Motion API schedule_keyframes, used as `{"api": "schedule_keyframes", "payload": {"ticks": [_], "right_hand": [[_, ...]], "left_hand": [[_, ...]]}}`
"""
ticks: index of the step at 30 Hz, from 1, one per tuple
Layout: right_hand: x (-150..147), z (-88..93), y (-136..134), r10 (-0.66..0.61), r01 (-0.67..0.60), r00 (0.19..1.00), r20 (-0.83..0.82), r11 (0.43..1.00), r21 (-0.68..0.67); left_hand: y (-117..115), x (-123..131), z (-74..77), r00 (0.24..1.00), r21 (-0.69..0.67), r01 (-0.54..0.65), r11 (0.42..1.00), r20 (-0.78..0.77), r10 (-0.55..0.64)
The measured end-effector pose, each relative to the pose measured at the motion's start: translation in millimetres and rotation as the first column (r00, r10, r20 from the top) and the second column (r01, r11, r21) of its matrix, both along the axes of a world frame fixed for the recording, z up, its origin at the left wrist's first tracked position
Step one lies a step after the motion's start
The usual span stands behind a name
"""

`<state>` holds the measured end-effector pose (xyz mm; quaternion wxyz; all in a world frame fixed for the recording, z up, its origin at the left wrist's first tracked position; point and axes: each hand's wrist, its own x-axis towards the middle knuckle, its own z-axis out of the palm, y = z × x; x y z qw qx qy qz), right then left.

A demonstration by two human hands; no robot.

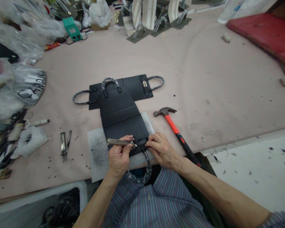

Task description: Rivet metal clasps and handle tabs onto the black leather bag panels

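Dull, soft light falls around the right hand (161,149). Well left of the left hand (118,157), plastic bags (29,39) look blurred.

The black panel (123,118) is long and flat, creased across its middle. It runs from the desk's (192,79) near edge inward, slightly slanted. Each end bears a looped handle in clear wrap: the far one (110,79) lies over the desk, the near one (148,167) overhangs the edge. A shiny metal rod (117,142) slants low above the panel's near end.
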<state>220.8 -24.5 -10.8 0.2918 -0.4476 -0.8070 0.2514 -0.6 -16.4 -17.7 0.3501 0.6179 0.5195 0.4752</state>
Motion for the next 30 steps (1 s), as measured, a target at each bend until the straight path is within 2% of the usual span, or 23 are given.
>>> {"api": "schedule_keyframes", "payload": {"ticks": [2, 6, 9, 11, 14, 16, 20, 24, 27, 30], "right_hand": [[-5.2, -0.4, -2.9, -0.051, 0.051, 0.999, -0.009, 0.999, 0.008], [-14.5, 3.9, -7.4, -0.133, 0.132, 0.988, 0.073, 0.991, 0.014], [-13.7, 6.6, -8.0, -0.155, 0.155, 0.983, 0.099, 0.988, 0.006], [-8.8, 5.9, -6.1, -0.129, 0.130, 0.991, 0.040, 0.991, -0.019], [0.0, 2.3, 2.1, -0.050, 0.047, 0.996, -0.080, 0.998, -0.046], [2.8, 0.8, 11.3, -0.064, 0.059, 0.993, -0.103, 0.997, -0.051], [-0.2, 7.1, 36.7, -0.134, 0.135, 0.991, 0.026, 0.988, -0.069], [-1.6, 19.7, 62.1, -0.012, 0.050, 0.967, 0.254, 0.988, -0.145], [1.0, 24.1, 73.8, 0.100, -0.047, 0.948, 0.303, 0.983, -0.176], [2.0, 24.7, 78.0, 0.142, -0.092, 0.935, 0.325, 0.982, -0.165]], "left_hand": [[0.6, 0.1, 2.4, 1.000, -0.008, 0.000, 1.000, -0.016, 0.000], [-0.2, 0.7, 3.8, 1.000, -0.015, 0.010, 1.000, -0.029, -0.011], [-1.0, 1.0, 2.9, 1.000, -0.005, 0.012, 1.000, -0.028, -0.012], [-1.1, 1.1, 2.3, 0.999, 0.008, 0.007, 1.000, -0.034, -0.007], [-1.0, 1.1, 1.8, 0.999, 0.033, 0.007, 0.999, -0.040, -0.006], [-0.9, 0.9, 1.4, 0.999, 0.053, 0.009, 0.999, -0.043, -0.007], [-1.3, 0.2, -0.8, 0.999, 0.067, 0.011, 0.998, -0.053, -0.008], [-1.8, -0.8, -3.5, 0.999, 0.066, 0.018, 0.998, -0.046, -0.015], [-1.7, -1.3, -4.0, 0.999, 0.067, 0.025, 0.997, -0.049, -0.022], [-1.6, -1.8, -4.0, 0.998, 0.068, 0.030, 0.997, -0.052, -0.027]]}}
